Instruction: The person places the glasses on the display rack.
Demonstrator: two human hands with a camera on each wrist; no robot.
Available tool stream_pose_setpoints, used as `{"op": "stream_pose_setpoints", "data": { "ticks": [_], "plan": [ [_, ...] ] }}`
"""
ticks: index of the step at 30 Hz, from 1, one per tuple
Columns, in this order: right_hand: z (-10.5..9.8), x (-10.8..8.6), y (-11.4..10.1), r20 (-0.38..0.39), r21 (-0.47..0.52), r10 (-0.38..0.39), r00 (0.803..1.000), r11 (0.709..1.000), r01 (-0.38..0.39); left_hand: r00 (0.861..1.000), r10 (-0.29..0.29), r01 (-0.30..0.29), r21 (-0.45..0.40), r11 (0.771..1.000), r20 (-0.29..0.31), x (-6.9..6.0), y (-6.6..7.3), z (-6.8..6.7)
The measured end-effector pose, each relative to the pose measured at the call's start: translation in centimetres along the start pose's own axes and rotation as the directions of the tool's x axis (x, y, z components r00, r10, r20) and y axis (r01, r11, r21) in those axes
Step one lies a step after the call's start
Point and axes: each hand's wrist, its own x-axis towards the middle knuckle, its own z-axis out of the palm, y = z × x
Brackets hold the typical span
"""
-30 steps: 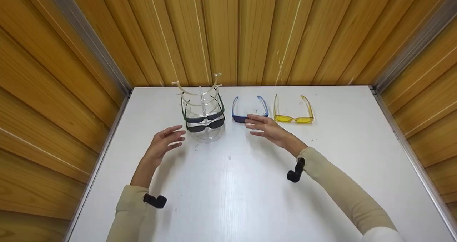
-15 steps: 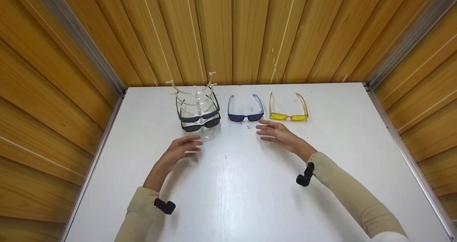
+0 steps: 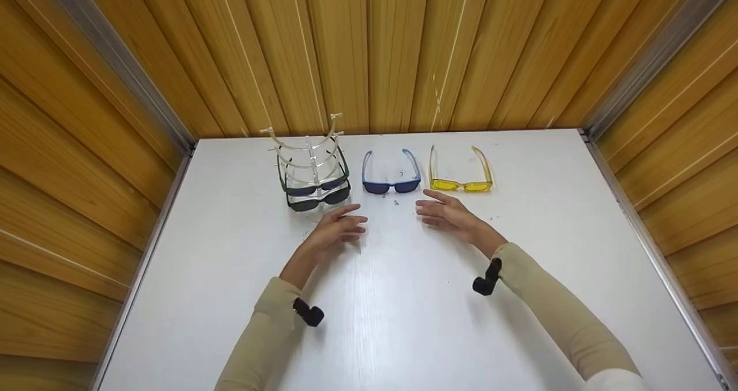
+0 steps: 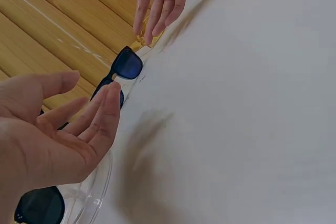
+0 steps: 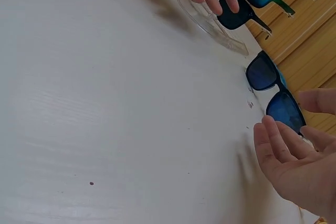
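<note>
Head view: blue glasses on the table, both hands near, neither gripping

Subject: blue glasses (image 3: pixel 391 185), standing on the white table (image 3: pixel 392 310), lenses toward the person, temples unfolded and pointing to the back wall.

Handling (judged): light; plastic-looking frame, stiff across the front, hinges likely to swing if pushed. Lenses probably smooth, prone to smudges and scratches. Best hold: a light pinch at both front corners or on the temples near the hinges, clear of the lenses. Twisting one temple alone could strain its hinge.

Hands: left hand (image 3: pixel 336 228) in front of the stand's right side, fingers apart and loosely bent, nothing in them. Right hand (image 3: pixel 452 217) in front of the gap between blue and yellow pairs, fingers likewise relaxed, nothing held. Both wrist views show fingers overlapping the blue pair by line of sight; head view shows no contact.

Right of the blue pair: yellow glasses (image 3: pixel 460 187), also unfolded, apart from it.

Holders: no box or tray seen. Clear display stand (image 3: pixel 313 160), left of the blue pair, bears two pairs on its lower tiers: green-framed glasses (image 3: pixel 302 191) above, black glasses (image 3: pixel 304 205) below. Stand looks thin and possibly easy to tip.

Behind: wood-look panels (image 3: pixel 398 51).
</note>
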Motion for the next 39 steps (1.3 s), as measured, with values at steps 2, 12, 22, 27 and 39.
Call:
{"op": "stream_pose_setpoints", "data": {
  "ticks": [2, 12, 22, 27, 39],
  "plan": [
    [0.0, 0.2, 0.0, 0.007, 0.005, -0.002, 1.0, 1.0, 0.002, 1.0, -0.012, 0.011, -0.046, 0.999, -0.018, 1.1, -0.2, 0.7],
    [0.7, 1.9, -0.2, -0.042, 0.113, 0.032, 0.999, 0.993, -0.027, 0.99, -0.033, -0.008, -0.29, 0.957, -0.136, 4.9, -0.9, 3.0],
    [1.4, 3.0, 0.0, -0.069, 0.171, 0.054, 0.996, 0.984, -0.041, 0.987, -0.09, 0.043, -0.314, 0.948, -0.137, 6.5, -0.7, 4.2],
    [1.3, 3.1, -0.5, -0.08, 0.161, 0.039, 0.996, 0.987, -0.026, 0.987, -0.088, 0.042, -0.304, 0.952, -0.137, 6.7, -0.5, 4.2],
    [0.6, 2.8, -0.8, -0.053, 0.148, 0.028, 0.998, 0.989, -0.02, 0.991, -0.064, 0.03, -0.28, 0.96, -0.114, 6.7, -0.2, 3.9]
  ]
}}
